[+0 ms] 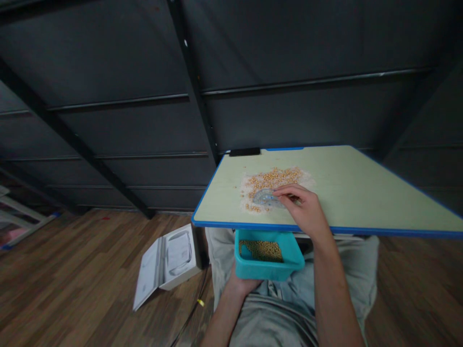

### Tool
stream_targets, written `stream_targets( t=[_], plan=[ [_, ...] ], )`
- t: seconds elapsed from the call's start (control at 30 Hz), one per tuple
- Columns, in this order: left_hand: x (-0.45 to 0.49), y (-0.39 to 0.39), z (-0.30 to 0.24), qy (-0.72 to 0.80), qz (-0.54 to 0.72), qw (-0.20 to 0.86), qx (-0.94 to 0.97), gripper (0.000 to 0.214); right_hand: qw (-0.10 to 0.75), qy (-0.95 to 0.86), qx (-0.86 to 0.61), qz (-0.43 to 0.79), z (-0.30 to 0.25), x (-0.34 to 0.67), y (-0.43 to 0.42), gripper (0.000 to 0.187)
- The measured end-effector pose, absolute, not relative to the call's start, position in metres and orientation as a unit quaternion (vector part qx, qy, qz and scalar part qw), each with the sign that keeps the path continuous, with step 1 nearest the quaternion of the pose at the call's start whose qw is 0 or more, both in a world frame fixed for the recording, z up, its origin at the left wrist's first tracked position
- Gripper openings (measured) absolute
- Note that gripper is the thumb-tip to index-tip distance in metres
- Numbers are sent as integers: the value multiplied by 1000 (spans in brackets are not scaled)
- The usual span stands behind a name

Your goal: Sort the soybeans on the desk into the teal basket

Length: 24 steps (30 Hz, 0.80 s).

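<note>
A pile of yellow beans mixed with white grains (272, 179) lies on a pale green table with a blue edge (361, 193). My right hand (304, 207) rests on the table at the pile's near side, fingers pinched together on a small clear piece (265, 197) lying among the beans. Below the table's front edge, my left hand (241, 285) supports a teal plastic bin (268, 260) from underneath, on my lap. The bin holds a layer of yellow beans (261, 250). Most of the left hand's fingers are hidden under the bin.
A black flat object (245, 152) lies at the table's far left corner. An open white box (167, 262) sits on the wooden floor to the left, with a dark cable (195, 308) near it. A dark metal wall with diagonal struts stands behind.
</note>
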<state>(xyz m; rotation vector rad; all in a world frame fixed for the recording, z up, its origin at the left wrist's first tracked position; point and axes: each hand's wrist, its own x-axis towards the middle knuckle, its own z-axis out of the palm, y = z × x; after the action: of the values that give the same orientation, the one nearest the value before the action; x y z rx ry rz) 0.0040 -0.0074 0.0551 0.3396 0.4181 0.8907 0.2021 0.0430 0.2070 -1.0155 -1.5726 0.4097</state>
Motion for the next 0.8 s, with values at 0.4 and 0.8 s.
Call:
stream_targets(
  t=[0.4, 0.8],
  plan=[
    [0, -3, 33, 169, 407, 877, 193, 26, 564, -671, -445, 182, 209, 203, 43, 18],
    [1, -7, 43, 175, 404, 877, 193, 28, 559, -676, -446, 176, 210, 202, 42, 17]
  ],
)
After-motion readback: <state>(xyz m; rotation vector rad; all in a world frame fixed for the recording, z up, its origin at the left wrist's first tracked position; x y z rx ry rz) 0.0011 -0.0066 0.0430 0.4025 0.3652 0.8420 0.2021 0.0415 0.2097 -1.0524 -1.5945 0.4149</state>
